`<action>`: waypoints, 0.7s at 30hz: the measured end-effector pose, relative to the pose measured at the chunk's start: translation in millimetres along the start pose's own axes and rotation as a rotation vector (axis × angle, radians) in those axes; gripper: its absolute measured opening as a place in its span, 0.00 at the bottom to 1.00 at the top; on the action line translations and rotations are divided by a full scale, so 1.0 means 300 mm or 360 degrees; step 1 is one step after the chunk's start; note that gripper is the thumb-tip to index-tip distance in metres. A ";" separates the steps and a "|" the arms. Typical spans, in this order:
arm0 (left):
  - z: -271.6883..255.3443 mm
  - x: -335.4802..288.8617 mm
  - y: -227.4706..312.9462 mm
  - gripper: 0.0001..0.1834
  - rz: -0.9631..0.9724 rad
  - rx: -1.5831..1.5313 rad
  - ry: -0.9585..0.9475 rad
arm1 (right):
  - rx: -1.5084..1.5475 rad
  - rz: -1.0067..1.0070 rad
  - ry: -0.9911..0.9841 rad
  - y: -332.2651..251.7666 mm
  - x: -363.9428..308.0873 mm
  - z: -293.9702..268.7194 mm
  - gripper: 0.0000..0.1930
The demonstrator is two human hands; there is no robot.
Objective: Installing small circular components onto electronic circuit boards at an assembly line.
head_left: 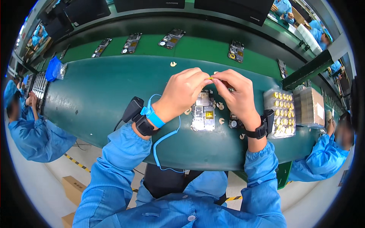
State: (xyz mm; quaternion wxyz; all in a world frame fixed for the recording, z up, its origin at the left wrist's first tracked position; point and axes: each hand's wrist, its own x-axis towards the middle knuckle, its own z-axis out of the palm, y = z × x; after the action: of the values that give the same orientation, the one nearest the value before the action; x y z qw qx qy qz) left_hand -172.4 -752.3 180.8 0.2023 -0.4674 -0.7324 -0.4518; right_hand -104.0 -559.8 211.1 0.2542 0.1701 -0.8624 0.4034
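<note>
My left hand [183, 90] and my right hand [238, 92] meet above the green table, fingertips pinched together on a small yellow piece [211, 78]. Only its thin edge shows between the fingers. Below them lies a circuit board [203, 121] with silver shields and a gold-coloured patch. Another circuit board [234, 123] is partly hidden under my right wrist. Small pale notched discs [221, 121] are scattered around the boards. To the right of my right hand, a clear plastic tray [268, 99] holds rows of round yellow parts.
A blue coiled cord [155, 150] runs from my left wrist strap. Beyond the table, several circuit boards [172, 39] lie spaced along a green belt [205, 46]. At right are a cardboard-sided stack [312, 106] and a dark green post [310, 70]. Co-workers sit on both sides.
</note>
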 end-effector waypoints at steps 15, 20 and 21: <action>-0.035 -0.018 0.006 0.07 -0.0371 -0.0498 0.0077 | 0.0180 0.0077 -0.0004 -0.035 0.002 0.030 0.04; -0.008 -0.007 0.034 0.12 -0.0292 -0.0548 0.0064 | 0.0109 0.0071 0.0085 -0.030 -0.012 0.046 0.03; -0.010 -0.008 0.038 0.13 -0.0250 -0.0538 0.0036 | 0.0114 0.0067 0.0095 -0.032 -0.012 0.052 0.03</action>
State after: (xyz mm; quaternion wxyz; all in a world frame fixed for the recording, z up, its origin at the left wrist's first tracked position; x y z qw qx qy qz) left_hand -161.6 -754.3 186.0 0.0932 -0.4311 -0.6780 -0.5880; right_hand -100.9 -577.5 206.4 0.2652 0.1488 -0.8428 0.4441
